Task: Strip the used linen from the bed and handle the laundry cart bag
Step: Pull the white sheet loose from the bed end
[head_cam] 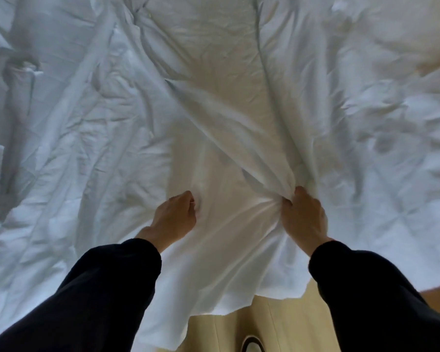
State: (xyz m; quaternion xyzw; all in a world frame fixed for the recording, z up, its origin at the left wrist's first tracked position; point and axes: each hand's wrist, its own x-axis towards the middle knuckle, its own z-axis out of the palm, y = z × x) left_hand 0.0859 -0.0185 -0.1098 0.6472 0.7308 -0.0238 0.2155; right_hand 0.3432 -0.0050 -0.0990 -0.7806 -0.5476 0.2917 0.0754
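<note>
Near the close edge of the bed, I see the right hand (304,217) clamped on a bunched fold of the white sheet (107,138), thumb and fingers curled round the gather, wrist angled toward the middle. To its left, the left hand (174,217) sits knuckles-up against the cloth with fingers curled under; I cannot tell whether it holds any fabric. Both forearms reach forward in dark sleeves (92,295). The sheet lies rumpled across the bed, its near hem hanging over the pale floor (277,323).
</note>
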